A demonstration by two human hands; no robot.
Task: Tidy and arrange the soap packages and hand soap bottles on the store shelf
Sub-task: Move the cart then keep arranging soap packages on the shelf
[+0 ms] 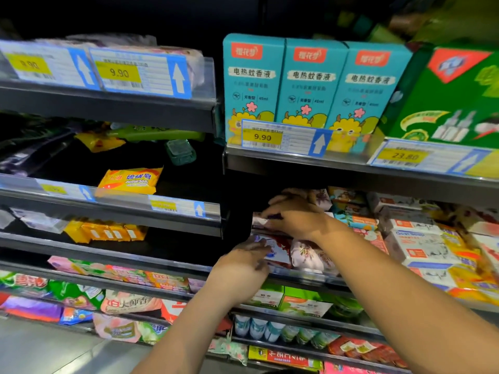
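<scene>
— What is seen around the teal boxes?
— Lower left of them, a yellow sulfur soap is laid on a shelf. Directly beneath them, a white-and-red soap package is touched by the flattened fingers of the left hand. Just above it, an upper soap package is gripped by the right hand.

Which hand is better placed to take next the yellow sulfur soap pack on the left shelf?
Probably the left hand: it is nearer the yellow sulfur soap pack, and its arm comes from that side. The right hand lies on stacked packages farther right.
</scene>
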